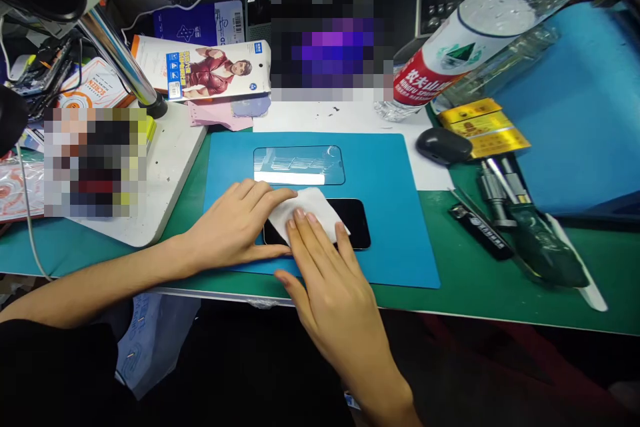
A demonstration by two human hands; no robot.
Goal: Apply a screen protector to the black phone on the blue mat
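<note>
A black smartphone (359,223) lies screen up on a blue mat (395,213). My left hand (235,223) steadies its left end, with thumb and fingers around opposite long edges. On the screen is a white wipe (314,201), partly under my right hand (333,280). The fingers of that hand lie stretched out flat on the wipe, and its thumb stands apart. Just beyond the phone, a clear screen protector (300,163) with a black border rests on the mat. The phone's left part is mostly hidden by my hands and the wipe.
At the right stand a water bottle (435,70), a black mouse (444,145), a gold packet (487,128) and a green-handled tool (547,247). A lamp's white base (170,173) and a printed box (220,70) occupy the left and back.
</note>
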